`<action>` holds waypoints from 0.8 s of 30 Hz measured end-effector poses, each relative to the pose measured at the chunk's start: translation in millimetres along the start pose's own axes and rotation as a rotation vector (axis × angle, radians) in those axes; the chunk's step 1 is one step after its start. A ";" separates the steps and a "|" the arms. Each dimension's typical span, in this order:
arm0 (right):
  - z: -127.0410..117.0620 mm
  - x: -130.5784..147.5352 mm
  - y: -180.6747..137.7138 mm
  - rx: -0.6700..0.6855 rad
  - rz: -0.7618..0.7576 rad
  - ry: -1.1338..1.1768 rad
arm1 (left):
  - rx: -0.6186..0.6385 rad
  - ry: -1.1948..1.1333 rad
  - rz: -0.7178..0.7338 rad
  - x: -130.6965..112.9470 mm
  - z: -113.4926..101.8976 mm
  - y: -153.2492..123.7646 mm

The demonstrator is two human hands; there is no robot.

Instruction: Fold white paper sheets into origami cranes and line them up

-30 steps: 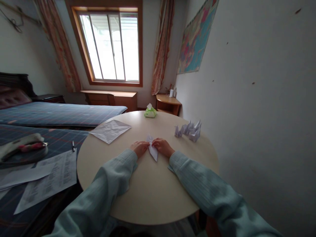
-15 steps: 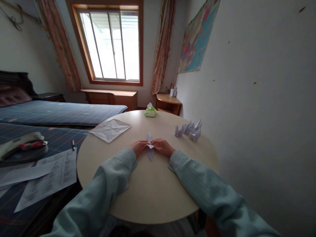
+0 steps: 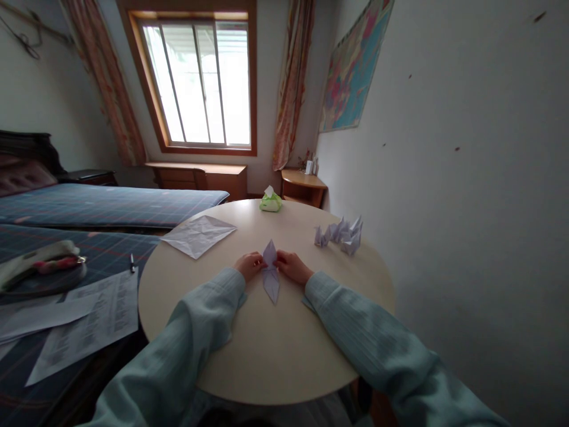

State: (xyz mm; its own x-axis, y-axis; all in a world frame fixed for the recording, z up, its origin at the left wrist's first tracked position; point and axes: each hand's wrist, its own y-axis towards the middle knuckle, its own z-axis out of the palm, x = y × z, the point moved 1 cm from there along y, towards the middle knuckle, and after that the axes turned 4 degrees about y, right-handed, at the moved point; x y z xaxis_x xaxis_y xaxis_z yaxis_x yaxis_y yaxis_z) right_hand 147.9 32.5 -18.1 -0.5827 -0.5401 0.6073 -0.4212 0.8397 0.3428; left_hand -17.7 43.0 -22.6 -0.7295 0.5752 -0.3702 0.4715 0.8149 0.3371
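A narrow, pointed piece of folded white paper (image 3: pixel 270 270) lies on the round beige table (image 3: pixel 267 350) in front of me. My left hand (image 3: pixel 250 264) pinches its left edge and my right hand (image 3: pixel 290 265) pinches its right edge, fingers closed on the fold near the middle. The paper's upper tip points away from me and its lower tip points toward me. Both arms wear light blue-green sleeves.
A creased square sheet (image 3: pixel 198 235) lies at the table's left rear. Several folded paper figures (image 3: pixel 340 233) stand at the right, near the wall. A green tissue pack (image 3: pixel 271 201) sits at the far edge. Printed papers (image 3: pixel 84 323) and a pen (image 3: pixel 132 263) lie on the bed to the left.
The folded paper has been turned and opened into a longer upright diamond between my hands. Both hands stayed in the same place on the table.
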 end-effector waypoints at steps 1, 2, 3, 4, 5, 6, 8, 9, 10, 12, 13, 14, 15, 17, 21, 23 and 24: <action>0.1 0.6 -0.2 -0.002 0.009 0.001 | 0.007 0.000 -0.002 -0.9 -0.4 -0.2; 0.1 1.2 -0.4 -0.006 0.015 0.004 | 0.013 0.002 -0.005 -1.7 -0.9 -0.2; 0.2 1.8 -0.7 -0.009 0.018 0.010 | 0.017 0.006 -0.013 -2.4 -1.2 -0.2; 0.3 2.3 -1.1 -0.009 0.016 0.017 | 0.020 0.012 -0.025 -3.0 -1.5 -0.2; 0.6 2.5 -1.4 -0.006 0.010 0.021 | 0.023 0.019 -0.040 -3.5 -1.6 -0.2; 0.9 2.5 -1.7 -0.003 0.001 0.020 | 0.023 0.023 -0.057 -3.9 -1.6 -0.2; 1.8 1.5 -1.8 -0.004 -0.017 0.009 | 0.019 0.004 -0.080 -4.4 -1.5 -0.5; 2.3 0.5 -1.7 -0.008 -0.021 0.004 | 0.014 -0.018 -0.083 -4.5 -1.6 -0.8; 2.8 -0.7 -1.4 -0.014 -0.020 0.002 | 0.010 -0.045 -0.082 -4.6 -1.7 -1.0; 3.8 -3.2 -0.5 -0.026 -0.010 0.003 | 0.005 -0.092 -0.083 -4.5 -2.0 -1.5; 4.2 -4.2 -0.1 -0.029 -0.006 0.003 | 0.005 -0.106 -0.088 -4.3 -2.2 -1.6; 4.5 -4.9 0.2 -0.032 -0.003 0.002 | 0.003 -0.110 -0.098 -4.0 -2.4 -1.6; 4.8 -5.4 0.4 -0.034 -0.003 0.001 | 0.001 -0.109 -0.109 -3.7 -2.5 -1.6; 5.1 -5.3 0.4 -0.032 0.000 0.002 | 0.007 -0.097 -0.128 -3.2 -2.5 -1.3; 5.1 -3.0 -0.3 -0.014 0.018 -0.001 | 0.051 -0.078 -0.149 -3.4 -1.5 -1.3; 4.9 -1.5 -0.7 -0.015 0.025 -0.016 | 0.067 -0.055 -0.151 -4.1 -1.3 -1.6; 4.8 -0.7 -0.9 -0.017 0.028 -0.025 | 0.069 -0.036 -0.150 -4.4 -1.3 -1.8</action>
State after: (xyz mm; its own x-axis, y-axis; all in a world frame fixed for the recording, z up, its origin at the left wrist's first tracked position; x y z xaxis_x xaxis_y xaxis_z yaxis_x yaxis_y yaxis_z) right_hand 145.4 31.9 -22.3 -0.6109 -0.5176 0.5990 -0.3925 0.8551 0.3387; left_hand -15.9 38.9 -20.5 -0.7766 0.4478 -0.4431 0.3925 0.8941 0.2156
